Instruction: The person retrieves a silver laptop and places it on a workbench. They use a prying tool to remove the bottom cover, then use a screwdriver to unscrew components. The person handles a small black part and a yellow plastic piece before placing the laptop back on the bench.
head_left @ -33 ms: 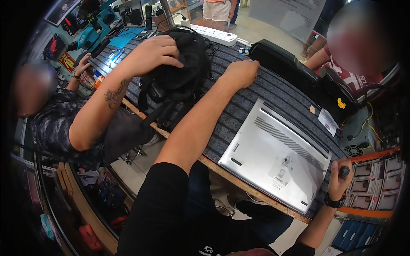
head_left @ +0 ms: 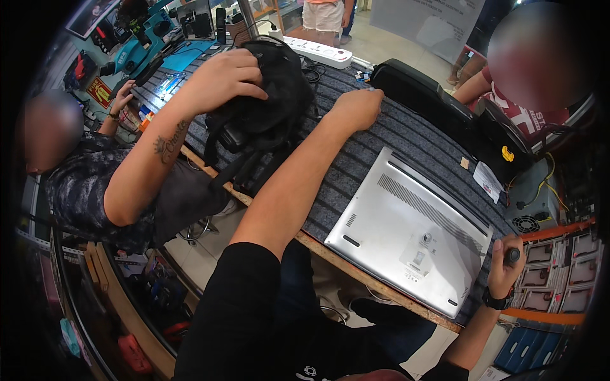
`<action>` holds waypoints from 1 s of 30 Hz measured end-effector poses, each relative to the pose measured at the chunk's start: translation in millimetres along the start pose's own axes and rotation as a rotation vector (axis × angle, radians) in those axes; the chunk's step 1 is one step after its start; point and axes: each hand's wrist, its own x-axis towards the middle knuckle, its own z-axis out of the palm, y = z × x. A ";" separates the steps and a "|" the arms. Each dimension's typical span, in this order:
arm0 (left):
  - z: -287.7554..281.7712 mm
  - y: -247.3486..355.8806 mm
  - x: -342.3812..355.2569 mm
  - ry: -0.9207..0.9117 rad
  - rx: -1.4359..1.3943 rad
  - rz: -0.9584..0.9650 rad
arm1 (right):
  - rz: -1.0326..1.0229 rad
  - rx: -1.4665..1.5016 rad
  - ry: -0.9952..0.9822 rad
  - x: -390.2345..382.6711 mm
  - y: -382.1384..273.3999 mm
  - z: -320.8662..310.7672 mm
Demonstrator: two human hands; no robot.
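Note:
A silver laptop point(head_left: 394, 222) lies upside down on the ribbed grey mat point(head_left: 343, 159), its vents and rubber feet facing up. Beyond its far left corner, my left hand point(head_left: 361, 109) rests on the mat with curled fingers; whatever they may hold is hidden. My right hand point(head_left: 506, 265), wearing a black watch, is closed around a dark tool handle with a round end point(head_left: 512, 256), just off the laptop's right edge. To the left, a co-worker's hand point(head_left: 232, 79) reaches over a black backpack point(head_left: 283, 95) and touches its top.
A white power strip point(head_left: 318, 52) lies at the back. Right of it, a long black case point(head_left: 413, 89) borders the table near another person. A metal power supply box point(head_left: 530, 200) and a yellow object point(head_left: 508, 153) are at the right. The wooden table edge point(head_left: 381, 289) runs near my legs.
The co-worker's hand and the top of the backpack have shifted slightly to the left. My left hand has moved a touch left; my right hand and the laptop stay put.

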 end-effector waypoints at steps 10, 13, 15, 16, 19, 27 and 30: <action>-0.9 -45.2 19.4 0.102 -0.044 -0.123 | 0.050 0.019 -0.015 0.0 3.3 4.2; -6.6 -33.7 19.2 0.272 -0.017 -0.155 | 0.060 0.020 -0.017 -1.3 3.2 3.0; -2.9 -33.8 21.2 0.359 -0.042 -0.106 | 0.043 0.013 0.002 -0.2 3.8 3.5; -0.9 -34.8 22.2 0.404 -0.052 -0.084 | 0.032 0.011 0.011 1.0 4.0 4.3; 8.7 -39.9 27.2 0.339 -0.110 -0.083 | 0.021 0.018 0.015 1.8 3.4 7.2; 24.7 -43.9 47.6 0.440 -0.057 -0.106 | 0.007 0.011 0.002 0.5 4.3 6.6; 22.9 -46.4 46.9 0.441 -0.077 -0.084 | 0.020 0.008 -0.004 0.5 2.7 6.6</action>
